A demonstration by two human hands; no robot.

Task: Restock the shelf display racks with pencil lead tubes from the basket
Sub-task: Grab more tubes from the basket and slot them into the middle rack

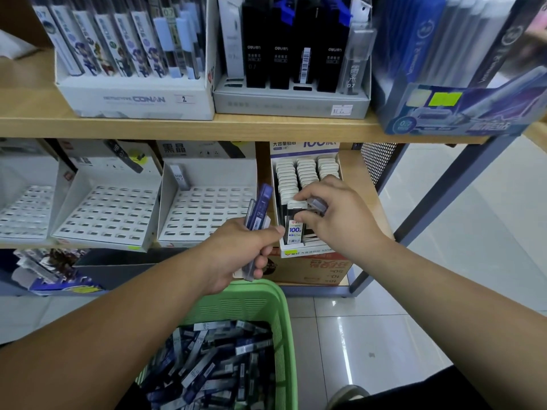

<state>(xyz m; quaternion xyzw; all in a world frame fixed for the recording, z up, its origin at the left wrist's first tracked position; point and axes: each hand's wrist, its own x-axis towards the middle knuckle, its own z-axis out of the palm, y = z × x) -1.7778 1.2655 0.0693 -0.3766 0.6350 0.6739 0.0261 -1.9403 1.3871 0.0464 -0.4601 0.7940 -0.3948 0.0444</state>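
Left hand [236, 250] was closed around a small sheaf of blue tubes [260, 208], their ends sticking out above and below the fist, just over the far rim of the green basket [284, 321]. Loose lead tubes [213, 365] lay heaped in that basket, dark blue and clear, crossing at all angles.

Right hand [334, 214] reached to the front edge of the lower shelf [88, 246], fingers curled about a grey tube [318, 205], with the fingertips at the white cap of the front tube [295, 223] in the white-capped rack [319, 250]. Whether it also gripped that front tube I could not tell.

These tubes looked light, stiff and smooth-sided, so probably slippery in a bundle; the leads inside would likely be brittle, so a drop should be avoided. Holding one by its long flat sides, near the capped end, seemed best for sliding it down into a slot.

Left along the same shelf stood two slotted racks [204, 211], almost bare. Farther up, the upper shelf [207, 128] carried fuller boxes.
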